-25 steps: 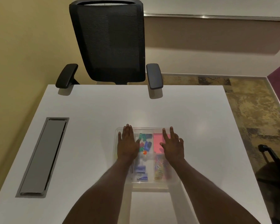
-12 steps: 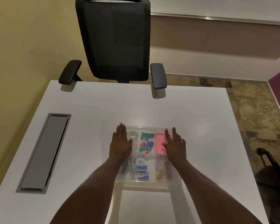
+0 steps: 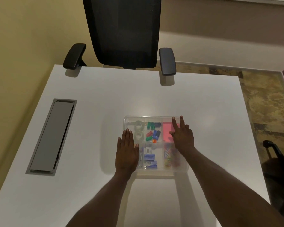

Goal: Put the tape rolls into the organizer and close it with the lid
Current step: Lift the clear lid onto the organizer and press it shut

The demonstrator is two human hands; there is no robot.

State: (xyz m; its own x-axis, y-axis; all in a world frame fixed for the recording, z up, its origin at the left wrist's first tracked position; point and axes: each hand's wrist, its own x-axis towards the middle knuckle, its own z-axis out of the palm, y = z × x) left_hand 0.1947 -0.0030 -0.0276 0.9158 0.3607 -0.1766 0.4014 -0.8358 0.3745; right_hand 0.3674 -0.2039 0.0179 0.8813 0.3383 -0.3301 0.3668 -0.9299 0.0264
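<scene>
Head view: my left hand (image 3: 127, 153) lies flat, fingers spread, holding nothing, over the left edge of the clear organizer (image 3: 156, 171) on the white table (image 3: 97, 99). My right hand (image 3: 182, 136) rests open, fingers extended, gripping nothing, over the right compartments and the pink pad (image 3: 166, 130). Two clear tape rolls (image 3: 138, 130) sit in the far-left compartment. Whether the lid covers the organizer I cannot tell

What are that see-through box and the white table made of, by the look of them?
The organizer looks like clear, slightly frosted plastic: its contents show through its walls and top. The table seems a smooth white laminate or coated board with a satin finish, showing soft reflections; its core cannot be told.
</scene>
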